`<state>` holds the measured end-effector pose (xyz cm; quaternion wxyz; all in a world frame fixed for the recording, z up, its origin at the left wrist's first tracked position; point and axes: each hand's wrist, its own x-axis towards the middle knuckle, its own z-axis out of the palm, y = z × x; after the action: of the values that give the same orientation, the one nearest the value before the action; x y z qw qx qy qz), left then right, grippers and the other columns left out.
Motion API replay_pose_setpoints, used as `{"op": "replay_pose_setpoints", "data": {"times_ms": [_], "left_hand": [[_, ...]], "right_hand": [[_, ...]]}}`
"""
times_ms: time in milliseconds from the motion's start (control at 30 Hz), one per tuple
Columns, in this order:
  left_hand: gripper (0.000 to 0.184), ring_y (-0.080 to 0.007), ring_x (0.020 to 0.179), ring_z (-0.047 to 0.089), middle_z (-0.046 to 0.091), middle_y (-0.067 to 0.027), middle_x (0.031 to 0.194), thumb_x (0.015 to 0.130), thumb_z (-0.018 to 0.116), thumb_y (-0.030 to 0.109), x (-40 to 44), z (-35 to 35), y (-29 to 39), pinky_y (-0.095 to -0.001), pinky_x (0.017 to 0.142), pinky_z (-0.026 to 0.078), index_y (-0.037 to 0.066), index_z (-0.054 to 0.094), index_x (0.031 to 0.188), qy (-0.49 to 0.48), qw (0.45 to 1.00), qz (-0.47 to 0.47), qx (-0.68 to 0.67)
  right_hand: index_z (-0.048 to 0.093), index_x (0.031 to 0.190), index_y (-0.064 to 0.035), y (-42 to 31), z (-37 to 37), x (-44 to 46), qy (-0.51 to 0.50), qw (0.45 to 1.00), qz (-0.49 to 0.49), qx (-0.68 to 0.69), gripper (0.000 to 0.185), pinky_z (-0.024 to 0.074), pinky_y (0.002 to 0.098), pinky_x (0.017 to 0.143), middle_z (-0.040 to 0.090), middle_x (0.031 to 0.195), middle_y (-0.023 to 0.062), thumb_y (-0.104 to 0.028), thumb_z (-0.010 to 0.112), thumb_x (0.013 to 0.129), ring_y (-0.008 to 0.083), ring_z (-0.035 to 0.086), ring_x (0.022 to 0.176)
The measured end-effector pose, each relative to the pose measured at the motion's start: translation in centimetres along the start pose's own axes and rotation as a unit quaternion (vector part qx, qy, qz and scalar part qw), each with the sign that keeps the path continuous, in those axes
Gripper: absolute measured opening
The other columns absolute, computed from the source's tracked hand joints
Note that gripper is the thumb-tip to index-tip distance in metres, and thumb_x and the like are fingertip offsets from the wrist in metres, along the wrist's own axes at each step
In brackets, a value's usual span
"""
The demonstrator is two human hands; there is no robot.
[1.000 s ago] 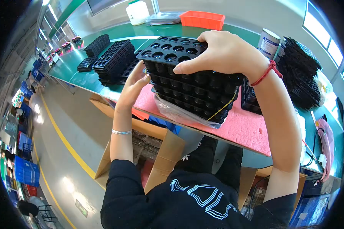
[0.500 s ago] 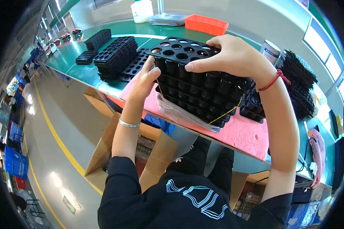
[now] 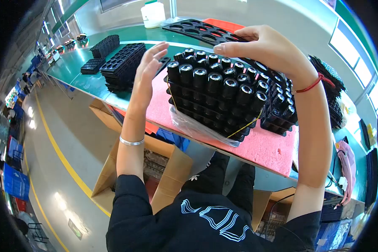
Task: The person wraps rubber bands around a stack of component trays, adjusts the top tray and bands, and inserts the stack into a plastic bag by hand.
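My right hand [image 3: 262,42] grips one end of a black plastic tray [image 3: 197,30] with round holes, held raised and tilted. Below it stands a stack of black trays [image 3: 210,111], its top layer full of upright black cylinders [image 3: 214,82] with shiny round ends. A yellow band [image 3: 244,127] runs round the stack, and a clear plastic bag [image 3: 193,126] lies along its lower edge. My left hand [image 3: 149,69] is off the stack at its left, fingers apart, holding nothing. To the right, partly behind my right forearm, is another filled tray [image 3: 277,111].
A pink foam mat [image 3: 264,153] covers the front of the green table [image 3: 82,80]. Stacked black trays [image 3: 124,63] stand at the left, more [image 3: 334,84] at the right. Behind are a white jug [image 3: 153,14] and a red bin [image 3: 222,24]. An open cardboard box [image 3: 172,172] sits below the edge.
The holed tray has come up off the stack in my right hand, baring the black cylinders. My left hand has let go and moved up and left.
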<state>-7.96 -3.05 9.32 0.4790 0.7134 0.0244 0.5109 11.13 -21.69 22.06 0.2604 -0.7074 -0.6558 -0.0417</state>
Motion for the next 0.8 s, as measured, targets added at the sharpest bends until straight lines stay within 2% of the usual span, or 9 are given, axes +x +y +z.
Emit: {"op": "replay_pose_setpoints", "data": {"times_ms": [33,100,133,367,533,800], "left_hand": [[0.068,-0.0282,0.129,0.043,0.048,-0.0157,0.137,0.089,0.048,0.054,0.2,-0.2,0.5,-0.0376,0.109,0.027,0.000,0.051,0.130,-0.001,1.000,0.000,0.000],[0.057,-0.0234,0.120,0.050,0.054,-0.0160,0.130,0.094,0.044,0.048,0.6,-0.7,1.5,-0.0340,0.106,0.031,-0.003,0.062,0.114,-0.016,0.987,-0.044,0.156],[0.057,-0.0204,0.113,0.054,0.059,-0.0162,0.121,0.098,0.041,0.045,0.8,-0.2,2.1,-0.0314,0.104,0.034,-0.006,0.066,0.102,0.000,0.986,-0.096,0.139],[0.065,-0.0227,0.113,0.054,0.064,-0.0159,0.113,0.097,0.038,0.051,1.1,0.3,3.2,-0.0342,0.104,0.033,-0.008,0.065,0.101,-0.006,0.982,-0.112,0.152],[0.072,-0.0248,0.113,0.054,0.064,-0.0169,0.114,0.096,0.035,0.057,1.3,0.3,3.2,-0.0367,0.105,0.033,-0.008,0.067,0.098,-0.003,0.977,-0.099,0.189],[0.072,-0.0252,0.111,0.056,0.065,-0.0173,0.113,0.096,0.036,0.057,1.5,0.3,3.6,-0.0360,0.102,0.036,-0.008,0.067,0.101,-0.024,0.975,-0.109,0.193]], "right_hand": [[0.072,0.090,0.0021,0.1,0.0,-0.1,-0.009,1.000,0.014,0.000,0.061,0.0414,0.0252,0.065,0.062,0.076,0.0067,-0.057,0.070,0.075,0.0135,0.055,0.072],[0.072,0.090,0.0020,0.2,0.2,-0.1,-0.018,0.999,0.028,0.002,0.062,0.0410,0.0253,0.064,0.062,0.076,0.0064,-0.058,0.070,0.074,0.0136,0.055,0.071],[0.072,0.089,0.0014,0.2,0.3,-0.2,-0.020,0.999,0.026,0.002,0.062,0.0404,0.0251,0.063,0.061,0.075,0.0059,-0.058,0.071,0.074,0.0133,0.055,0.071],[0.070,0.079,-0.0008,-0.1,0.3,-0.8,-0.006,0.999,0.023,0.021,0.057,0.0378,0.0252,0.060,0.058,0.068,0.0038,-0.058,0.072,0.072,0.0120,0.052,0.066],[0.070,0.081,-0.0001,0.0,0.2,-1.1,-0.014,0.999,0.034,-0.003,0.057,0.0376,0.0253,0.059,0.057,0.068,0.0032,-0.056,0.072,0.072,0.0119,0.052,0.066],[0.069,0.083,0.0012,0.2,0.5,-1.3,-0.015,0.999,0.039,0.015,0.054,0.0364,0.0243,0.058,0.057,0.069,0.0027,-0.052,0.074,0.073,0.0106,0.051,0.066]]}}
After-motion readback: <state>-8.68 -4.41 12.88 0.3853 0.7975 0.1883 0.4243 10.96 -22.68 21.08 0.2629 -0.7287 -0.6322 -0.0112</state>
